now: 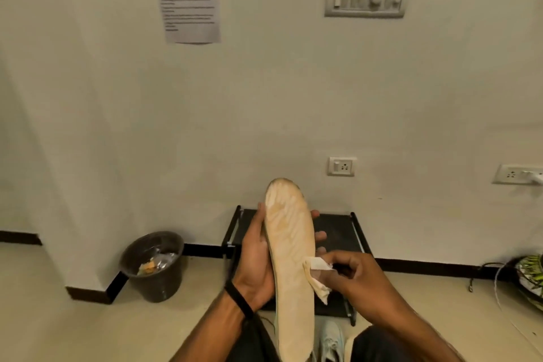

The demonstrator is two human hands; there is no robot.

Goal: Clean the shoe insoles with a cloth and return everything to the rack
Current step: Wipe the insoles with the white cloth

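Note:
A long beige insole stands nearly upright in the lower middle of the head view, toe end up, with pale worn patches near the toe. My left hand grips it from the left, fingers wrapped behind its edge. My right hand pinches a small white cloth against the insole's right side at mid-length. Behind the hands a black shoe rack sits low against the wall. A pale sneaker lies on the floor below, partly hidden by the insole.
A dark bin with rubbish stands on the floor at left by a wall corner. Cables and a green patterned object lie at far right. Wall sockets and a switch panel are on the wall ahead.

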